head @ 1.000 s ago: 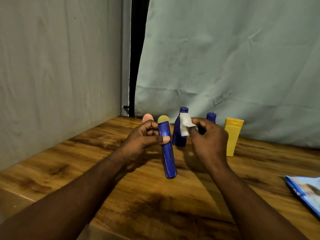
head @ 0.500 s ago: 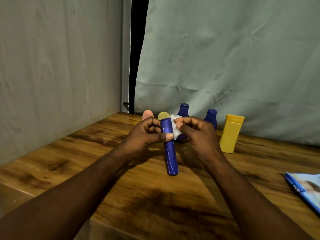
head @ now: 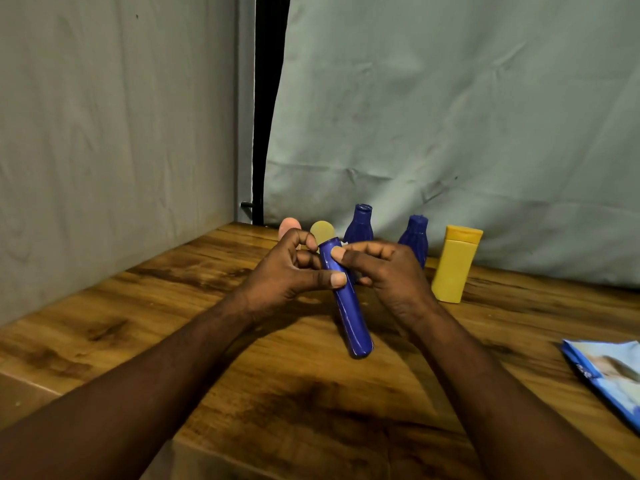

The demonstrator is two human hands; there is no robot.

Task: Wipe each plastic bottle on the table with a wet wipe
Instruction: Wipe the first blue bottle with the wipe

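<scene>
Over the tabletop (head: 304,420) centre, left hand (head: 284,277) and right hand (head: 389,271) both grip one tilted blue tube (head: 350,318), well apart from the right-edge wipe pack (head: 611,375).

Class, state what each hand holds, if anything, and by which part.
The left hand grips the blue bottle by its upper half; the right hand pinches its top. No wipe shows.

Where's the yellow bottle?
Head view: the yellow bottle stands on the table, right of centre, beside a small blue bottle, past the right hand.
</scene>
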